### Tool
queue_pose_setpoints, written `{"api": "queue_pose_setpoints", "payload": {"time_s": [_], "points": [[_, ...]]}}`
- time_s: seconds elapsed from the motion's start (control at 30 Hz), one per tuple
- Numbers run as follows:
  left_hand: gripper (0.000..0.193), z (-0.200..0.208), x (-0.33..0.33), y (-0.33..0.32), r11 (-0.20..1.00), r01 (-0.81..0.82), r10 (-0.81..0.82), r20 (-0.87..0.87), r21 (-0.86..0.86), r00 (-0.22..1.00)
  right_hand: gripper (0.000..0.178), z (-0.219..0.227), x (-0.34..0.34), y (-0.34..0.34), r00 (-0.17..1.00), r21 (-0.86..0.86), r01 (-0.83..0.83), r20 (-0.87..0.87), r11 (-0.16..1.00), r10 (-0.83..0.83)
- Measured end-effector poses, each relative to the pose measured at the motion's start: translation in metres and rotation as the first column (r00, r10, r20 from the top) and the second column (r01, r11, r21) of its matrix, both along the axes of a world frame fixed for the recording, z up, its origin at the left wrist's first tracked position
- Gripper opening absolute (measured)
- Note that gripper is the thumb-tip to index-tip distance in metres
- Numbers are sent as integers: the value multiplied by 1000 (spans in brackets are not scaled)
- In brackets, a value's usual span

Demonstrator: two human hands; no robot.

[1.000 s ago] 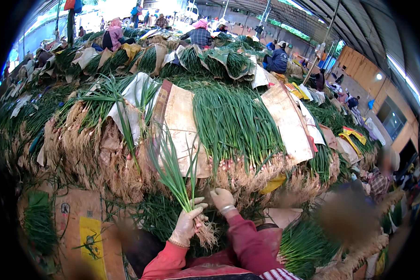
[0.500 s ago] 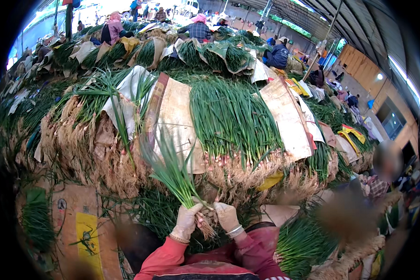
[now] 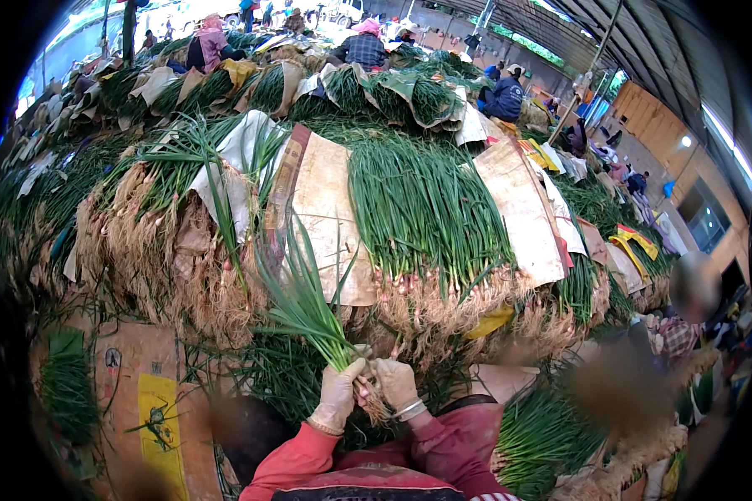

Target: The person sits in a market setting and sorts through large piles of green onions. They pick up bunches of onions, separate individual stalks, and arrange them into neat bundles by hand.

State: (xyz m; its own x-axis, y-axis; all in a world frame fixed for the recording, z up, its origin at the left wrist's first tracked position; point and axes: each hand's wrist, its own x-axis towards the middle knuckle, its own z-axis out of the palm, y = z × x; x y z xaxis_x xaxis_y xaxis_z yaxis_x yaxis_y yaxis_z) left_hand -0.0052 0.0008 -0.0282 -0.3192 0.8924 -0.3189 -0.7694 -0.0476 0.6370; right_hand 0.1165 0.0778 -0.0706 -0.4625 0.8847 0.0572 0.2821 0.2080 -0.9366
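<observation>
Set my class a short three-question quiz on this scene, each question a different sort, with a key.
1. Multiple choice: what is in the left hand? A) a knife; B) a bunch of green onions; C) a folded sack.
2. True or false: the right hand is stretched far away from the left.
3. Fill in: the held bunch's leaves point toward the picture's upper ____.

Key: 1. B; 2. False, it is close beside it; 3. left.
</observation>
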Motion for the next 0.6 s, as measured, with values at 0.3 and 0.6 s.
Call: {"api": "queue_pose_setpoints", "payload": {"time_s": [0.3, 0.6], "points": [[30, 6, -3, -1, 999, 36, -35, -56, 25, 998, 28, -62, 39, 17, 262, -293, -372, 877, 881, 403], [14, 4, 7, 1, 981, 66, -90, -124, -182, 988, 31, 75, -20, 25, 960, 30, -218, 189, 976, 209]]}}
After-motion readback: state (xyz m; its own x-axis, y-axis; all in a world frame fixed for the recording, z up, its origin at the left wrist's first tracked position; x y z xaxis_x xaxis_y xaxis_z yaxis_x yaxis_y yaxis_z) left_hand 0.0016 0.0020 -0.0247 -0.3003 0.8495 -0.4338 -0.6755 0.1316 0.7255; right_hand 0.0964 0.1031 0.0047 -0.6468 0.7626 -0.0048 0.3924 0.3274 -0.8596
